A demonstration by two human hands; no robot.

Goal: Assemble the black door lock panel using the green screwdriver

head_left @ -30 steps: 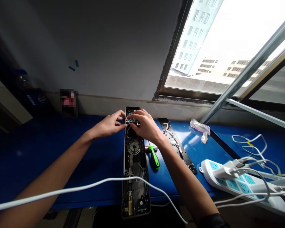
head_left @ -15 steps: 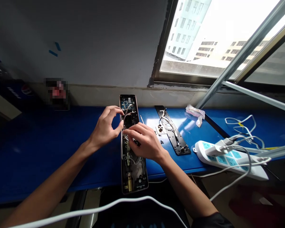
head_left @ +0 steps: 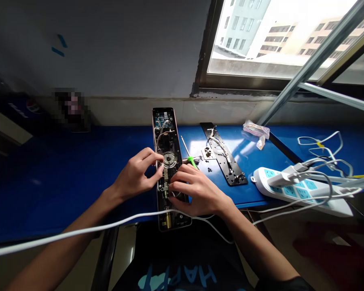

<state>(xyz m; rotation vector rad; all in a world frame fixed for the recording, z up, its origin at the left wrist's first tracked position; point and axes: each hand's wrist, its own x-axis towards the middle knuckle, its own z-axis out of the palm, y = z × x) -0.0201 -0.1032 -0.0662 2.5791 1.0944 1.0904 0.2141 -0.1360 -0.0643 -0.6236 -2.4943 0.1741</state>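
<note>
A long opened door-lock body [head_left: 165,133] lies lengthwise on the blue table [head_left: 63,169], its circuit board and round gear exposed. My left hand [head_left: 136,176] rests against its left edge, fingers curled with the tips pinched at the mechanism near the gear. My right hand [head_left: 197,192] lies over the lower part of the lock, fingers curled and pressed on the inner parts. What the fingertips grip is too small to make out. A green-handled screwdriver [head_left: 188,155] lies just right of the lock, beside my right hand.
A black metal plate [head_left: 227,161] with wires and loose screws lies to the right. Beyond it are a white power strip [head_left: 303,192] with plugs and cables, and a small plastic bag [head_left: 256,129]. A white cable [head_left: 79,232] crosses in front of me. Wall and window stand behind.
Both hands have moved from the lock's far end down toward its near half. My view has shifted downward and the white cable lies across the lock's near end again.
</note>
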